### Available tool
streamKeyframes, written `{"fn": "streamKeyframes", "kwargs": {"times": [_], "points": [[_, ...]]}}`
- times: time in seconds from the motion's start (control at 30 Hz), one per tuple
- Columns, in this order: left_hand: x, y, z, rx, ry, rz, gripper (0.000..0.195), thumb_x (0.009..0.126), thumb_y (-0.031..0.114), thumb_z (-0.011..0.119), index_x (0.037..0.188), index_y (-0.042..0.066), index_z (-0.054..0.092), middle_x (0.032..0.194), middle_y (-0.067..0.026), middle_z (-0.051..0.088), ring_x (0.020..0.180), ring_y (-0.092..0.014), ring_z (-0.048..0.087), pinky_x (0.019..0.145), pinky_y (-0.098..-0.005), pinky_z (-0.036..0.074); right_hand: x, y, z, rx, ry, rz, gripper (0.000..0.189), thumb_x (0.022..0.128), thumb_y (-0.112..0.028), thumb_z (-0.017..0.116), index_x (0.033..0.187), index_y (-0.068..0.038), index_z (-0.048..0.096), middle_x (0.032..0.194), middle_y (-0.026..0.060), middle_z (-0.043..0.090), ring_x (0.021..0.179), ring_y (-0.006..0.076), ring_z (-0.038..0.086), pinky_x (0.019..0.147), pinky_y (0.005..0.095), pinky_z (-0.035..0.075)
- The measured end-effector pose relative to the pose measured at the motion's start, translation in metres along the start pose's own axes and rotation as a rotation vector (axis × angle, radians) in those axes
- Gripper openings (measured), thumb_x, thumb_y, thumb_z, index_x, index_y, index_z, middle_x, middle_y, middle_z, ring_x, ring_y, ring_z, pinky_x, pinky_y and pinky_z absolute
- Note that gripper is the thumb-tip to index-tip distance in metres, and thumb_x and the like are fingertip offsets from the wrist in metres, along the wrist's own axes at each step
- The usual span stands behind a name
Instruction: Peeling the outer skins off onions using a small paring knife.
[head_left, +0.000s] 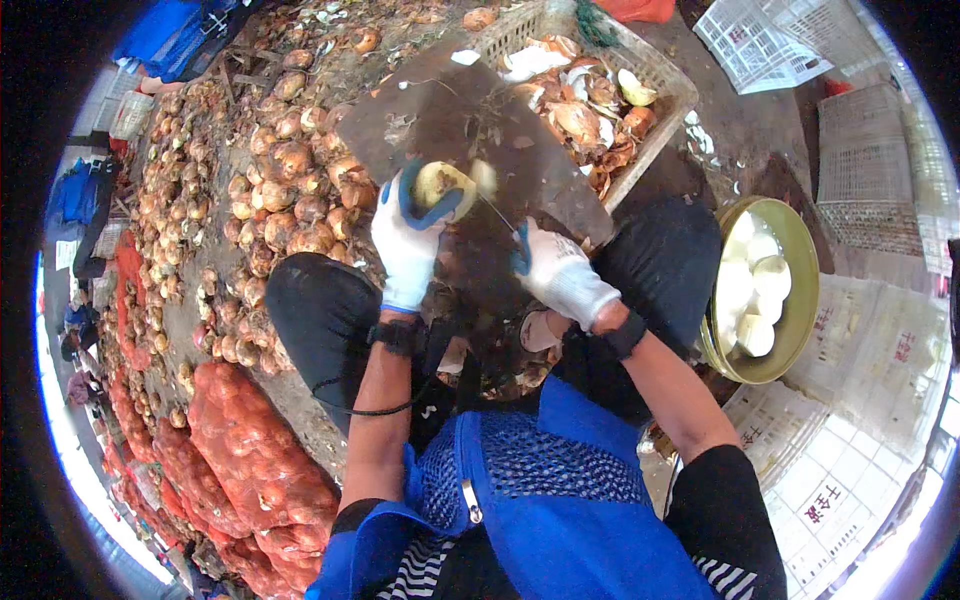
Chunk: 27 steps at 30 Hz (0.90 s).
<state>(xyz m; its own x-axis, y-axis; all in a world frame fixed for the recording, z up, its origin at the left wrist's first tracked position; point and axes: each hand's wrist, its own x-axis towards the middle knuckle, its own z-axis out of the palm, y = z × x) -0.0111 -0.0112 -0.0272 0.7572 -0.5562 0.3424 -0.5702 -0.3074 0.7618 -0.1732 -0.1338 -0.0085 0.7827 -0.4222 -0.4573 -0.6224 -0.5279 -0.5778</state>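
Note:
Over a dark, dirty board (540, 172), my left hand (412, 232), in a white and blue work glove, grips an onion (442, 187) with a brownish cut or marked face. In a matching glove, my right hand (551, 262) is closed on a knife (496, 210), its thin blade pointing up and left towards the onion. A blurred pale piece (484, 178) shows beside the onion, near the blade's tip; whether it touches the blade I cannot tell. The knife's handle is mostly hidden in my right glove.
Unpeeled onions (277, 195) cover the floor at left, with red mesh sacks (255, 450) below them. A plastic crate (652, 161) of skins stands beyond the board. Peeled onions (771, 277) lie in a yellowish bucket (806, 300) at right, near white crates (862, 172).

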Motion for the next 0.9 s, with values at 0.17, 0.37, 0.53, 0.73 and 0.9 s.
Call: {"fn": "streamKeyframes", "kwargs": {"times": [0.17,0.37,0.53,0.73,0.9], "points": [[-0.011,0.024,0.007,0.132,-0.014,-0.138,0.070,0.069,0.005,0.081,0.133,0.002,0.051,0.116,-0.0132,0.059,0.104,-0.024,0.062,0.090,-0.0341,0.051,-0.003,0.007,-0.001,0.235,0.107,-0.072,0.040,0.082,-0.019,0.065,0.114,0.002,0.054,0.105,0.0240,0.065,0.099,0.0429,0.061,0.083,0.0470,0.050],[-0.021,0.027,0.002,-0.039,-0.106,-0.013,0.060,0.081,0.018,0.074,0.135,0.006,0.049,0.123,-0.0184,0.053,0.112,-0.034,0.057,0.091,-0.0390,0.050,0.006,0.009,-0.002,0.421,0.210,-0.310,0.037,0.083,-0.018,0.066,0.113,0.000,0.054,0.100,0.0255,0.065,0.099,0.0455,0.059,0.080,0.0462,0.049],[-0.025,0.023,0.001,-0.160,-0.219,-0.038,0.057,0.082,0.010,0.071,0.134,0.006,0.050,0.130,-0.0168,0.052,0.118,-0.031,0.055,0.098,-0.0378,0.046,-0.001,0.011,-0.014,0.339,0.125,-0.082,0.034,0.085,-0.021,0.064,0.112,-0.001,0.055,0.092,0.0258,0.064,0.094,0.0463,0.060,0.077,0.0473,0.050],[-0.026,0.036,0.006,-0.259,-0.232,-0.115,0.059,0.078,0.001,0.072,0.133,0.002,0.051,0.129,-0.0143,0.055,0.117,-0.025,0.056,0.099,-0.0349,0.046,-0.035,0.008,-0.026,0.255,0.211,-0.243,0.034,0.086,-0.024,0.063,0.109,0.000,0.054,0.088,0.0252,0.064,0.087,0.0452,0.061,0.073,0.0464,0.049],[-0.029,0.038,0.007,-0.264,-0.235,-0.110,0.057,0.077,-0.001,0.072,0.130,0.001,0.053,0.128,-0.0115,0.057,0.118,-0.021,0.055,0.102,-0.0332,0.044,-0.042,0.000,-0.033,0.315,0.125,-0.160,0.033,0.085,-0.023,0.063,0.108,0.000,0.054,0.087,0.0253,0.064,0.086,0.0452,0.061,0.072,0.0470,0.049]]}}
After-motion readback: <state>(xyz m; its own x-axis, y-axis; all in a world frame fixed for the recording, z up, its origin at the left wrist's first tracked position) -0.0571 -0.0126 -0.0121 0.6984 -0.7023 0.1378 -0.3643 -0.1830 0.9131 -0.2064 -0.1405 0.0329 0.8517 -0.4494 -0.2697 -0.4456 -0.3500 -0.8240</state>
